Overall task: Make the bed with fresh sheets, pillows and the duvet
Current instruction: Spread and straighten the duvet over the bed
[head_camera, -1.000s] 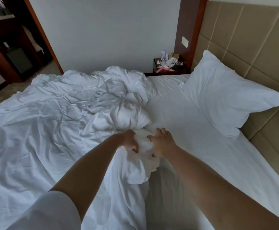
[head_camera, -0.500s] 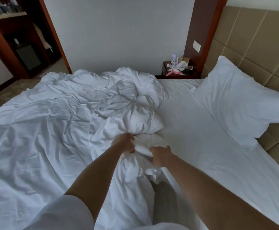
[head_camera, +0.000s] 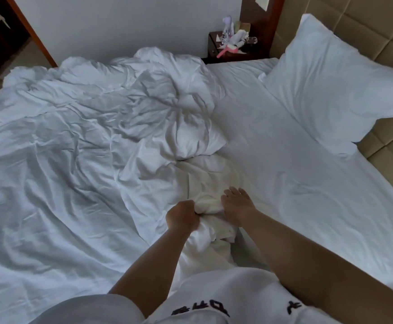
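duvet [head_camera: 78, 164] left of pillow [head_camera: 326, 90]

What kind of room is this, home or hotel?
Probably a hotel room. Cues: the padded panel headboard running along the wall, all-white bedding with the crumpled duvet and one pillow, and a small dark bedside table set against a wood wall panel carrying a switch plate.
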### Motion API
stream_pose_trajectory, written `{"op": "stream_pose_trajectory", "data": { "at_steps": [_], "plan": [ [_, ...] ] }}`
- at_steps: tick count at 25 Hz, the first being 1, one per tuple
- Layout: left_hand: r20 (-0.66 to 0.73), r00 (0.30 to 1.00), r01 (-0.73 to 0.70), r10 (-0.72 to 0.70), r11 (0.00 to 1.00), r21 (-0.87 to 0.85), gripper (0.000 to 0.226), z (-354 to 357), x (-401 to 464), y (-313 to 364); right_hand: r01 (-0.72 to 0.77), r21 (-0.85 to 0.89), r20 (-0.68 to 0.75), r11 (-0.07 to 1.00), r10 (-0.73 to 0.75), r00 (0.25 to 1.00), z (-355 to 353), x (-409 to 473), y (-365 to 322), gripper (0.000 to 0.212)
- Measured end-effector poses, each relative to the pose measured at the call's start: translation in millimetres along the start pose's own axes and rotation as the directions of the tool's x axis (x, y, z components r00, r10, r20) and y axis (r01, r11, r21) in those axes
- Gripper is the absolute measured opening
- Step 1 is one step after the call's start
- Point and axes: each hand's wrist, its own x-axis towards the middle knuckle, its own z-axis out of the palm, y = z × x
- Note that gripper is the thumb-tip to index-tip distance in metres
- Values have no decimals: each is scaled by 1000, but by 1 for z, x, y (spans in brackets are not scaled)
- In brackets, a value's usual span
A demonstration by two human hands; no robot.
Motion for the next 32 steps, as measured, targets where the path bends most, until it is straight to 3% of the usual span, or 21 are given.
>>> {"op": "stream_pose_trajectory", "data": {
  "at_steps": [8, 17, 20, 22, 24, 27, 32],
  "plan": [
    [100, 994, 33, -33, 999, -5, 27, 17, 23, -14, -58, 117, -31, 991, 62, 998, 19, 18, -8, 36],
    [144, 989, 26, -27, 1000, 5, 26, 21, 29, -14, -61, 116, -40, 991, 66, 997, 26, 20, -5, 50],
    [139, 990, -29, 13, 993, 111, 26, 19, 25, -12, -78, 123, -20, 989, 81, 997, 30, 17, -5, 45],
    [160, 984, -121, 80, 956, 266, 29, 15, 22, -7, -108, 164, 57, 981, 100, 993, 32, 13, -6, 46],
    [216, 970, -175, 109, 933, 315, 35, 9, 20, 1, -136, 184, 112, 973, 117, 987, 32, 9, -6, 48],
    [318, 937, -191, 142, 973, 129, 37, 2, 13, 11, -151, 217, 103, 964, 131, 986, 28, -2, 2, 45],
    [450, 882, -103, 144, 988, -113, 60, 6, -10, 34, -213, 456, 78, 864, 200, 977, 27, -27, 26, 36]
  ]
}}
